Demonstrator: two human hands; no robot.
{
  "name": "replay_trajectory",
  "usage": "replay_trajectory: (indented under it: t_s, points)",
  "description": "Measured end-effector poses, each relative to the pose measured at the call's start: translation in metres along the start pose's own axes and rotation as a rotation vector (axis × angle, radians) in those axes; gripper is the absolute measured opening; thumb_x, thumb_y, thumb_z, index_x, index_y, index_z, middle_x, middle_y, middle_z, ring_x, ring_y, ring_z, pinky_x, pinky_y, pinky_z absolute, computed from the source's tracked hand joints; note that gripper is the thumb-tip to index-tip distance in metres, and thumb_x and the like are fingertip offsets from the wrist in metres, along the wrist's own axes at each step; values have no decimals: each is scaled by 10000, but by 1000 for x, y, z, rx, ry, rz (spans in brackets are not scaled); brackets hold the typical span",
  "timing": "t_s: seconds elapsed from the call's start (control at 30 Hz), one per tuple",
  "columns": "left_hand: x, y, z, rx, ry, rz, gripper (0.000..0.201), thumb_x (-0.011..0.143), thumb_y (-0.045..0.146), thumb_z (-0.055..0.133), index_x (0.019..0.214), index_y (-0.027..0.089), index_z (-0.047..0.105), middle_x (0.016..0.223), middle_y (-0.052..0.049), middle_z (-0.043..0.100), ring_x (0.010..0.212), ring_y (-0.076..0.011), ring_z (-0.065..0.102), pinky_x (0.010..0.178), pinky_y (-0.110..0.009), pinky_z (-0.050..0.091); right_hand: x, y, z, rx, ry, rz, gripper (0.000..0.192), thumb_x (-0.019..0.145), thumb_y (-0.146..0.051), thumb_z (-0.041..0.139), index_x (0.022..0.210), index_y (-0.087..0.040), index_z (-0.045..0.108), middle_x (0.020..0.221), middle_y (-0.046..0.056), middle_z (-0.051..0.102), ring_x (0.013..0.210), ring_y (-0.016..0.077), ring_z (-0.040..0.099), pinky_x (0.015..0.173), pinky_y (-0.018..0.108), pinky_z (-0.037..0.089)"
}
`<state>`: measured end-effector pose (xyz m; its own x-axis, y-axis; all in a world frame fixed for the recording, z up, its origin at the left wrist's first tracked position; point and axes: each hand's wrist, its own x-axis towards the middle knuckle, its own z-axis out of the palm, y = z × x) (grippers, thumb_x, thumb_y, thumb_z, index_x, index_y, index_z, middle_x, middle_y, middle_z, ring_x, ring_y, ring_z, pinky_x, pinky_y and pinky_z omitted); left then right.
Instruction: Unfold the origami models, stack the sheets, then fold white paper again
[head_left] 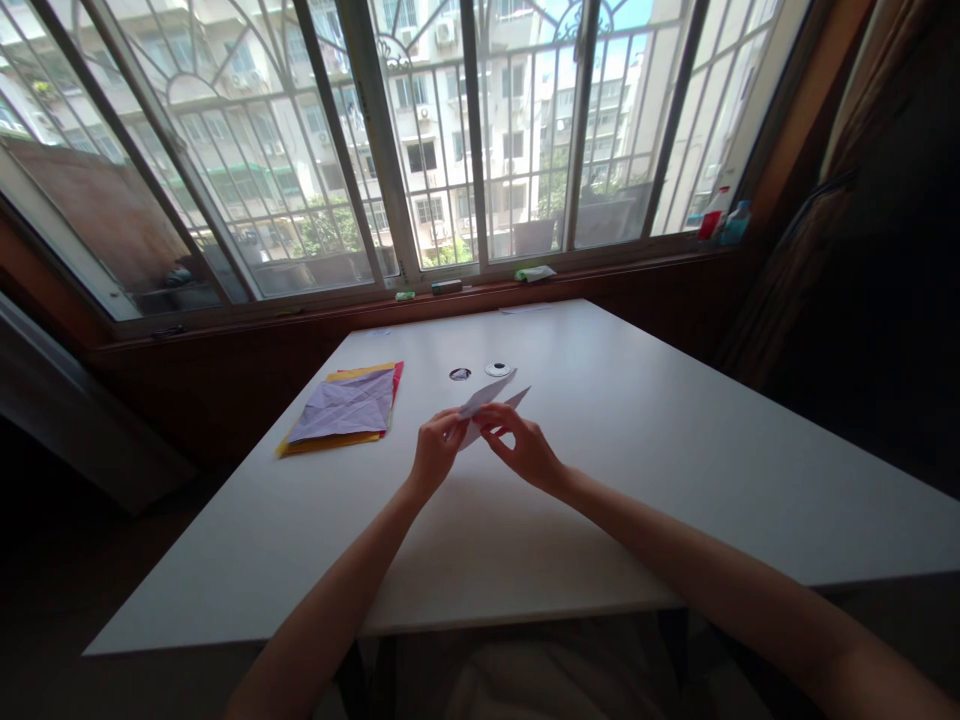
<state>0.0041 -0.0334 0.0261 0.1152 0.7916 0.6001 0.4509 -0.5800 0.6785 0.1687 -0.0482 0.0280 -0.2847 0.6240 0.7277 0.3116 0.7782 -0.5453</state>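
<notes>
A folded piece of pale purple paper [491, 391] is held up above the table, with two pointed flaps aiming to the upper right. My left hand [438, 448] pinches its left end between thumb and fingers. My right hand [521, 446] has its thumb and index finger curled into a ring at the paper's lower right side, closed on it. Parts of the paper are hidden behind the fingers. Just beyond it on the table lie a white disc with a black spot [497, 369] and a dark-rimmed round piece [460, 374].
A stack of coloured paper sheets [345, 405], creased purple on top with yellow and red below, lies left on the white table [637, 480]. Behind stands a barred window; its sill [315, 311] carries a white-green packet [535, 273], a red bottle [713, 214] and a blue bottle [736, 223].
</notes>
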Motion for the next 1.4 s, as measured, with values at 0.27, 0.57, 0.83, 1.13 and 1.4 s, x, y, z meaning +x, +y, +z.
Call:
replay_trajectory:
  t_s: [0.27, 0.57, 0.83, 1.13, 1.4]
  points:
    - [5, -7, -1, -665, 188, -534, 419, 604, 319, 703, 983, 158, 626, 862, -44, 668, 755, -162, 599, 666, -252, 454, 6, 2, -6, -92, 234, 128, 162, 783, -236, 519, 939, -202, 492, 978, 80, 561, 818, 173, 576, 661, 333, 513]
    - [4, 2, 1, -830, -9, -606, 623, 586, 289, 720, 1173, 213, 526, 804, -11, 630, 640, -109, 572, 565, -196, 420, 8, 22, 4, 421, 135, 496, 292, 681, -418, 645, 730, -191, 466, 688, 5, 616, 685, 161, 621, 631, 315, 494]
    - [-1, -9, 7, -448, -51, -423, 374, 672, 322, 663, 1007, 176, 584, 1013, -74, 596, 893, -182, 574, 706, -259, 451, 10, 17, 3, 584, 199, 503, 326, 597, -381, 717, 643, -191, 456, 578, -37, 594, 563, 125, 600, 543, 266, 475]
    - [0, -5, 7, -418, -145, -317, 289, 759, 390, 549, 907, 146, 598, 877, -72, 640, 839, -189, 595, 717, -299, 467, 10, 17, 0, 508, 207, 528, 279, 620, -370, 704, 665, -173, 511, 632, -14, 601, 586, 136, 615, 537, 268, 498]
    - [-6, 6, 6, -242, -176, -164, 397, 720, 266, 606, 1111, 208, 569, 989, -44, 659, 863, -197, 604, 731, -271, 453, 8, 16, 0, 428, 244, 481, 219, 656, -379, 668, 713, -178, 600, 714, 8, 621, 607, 148, 616, 621, 324, 527]
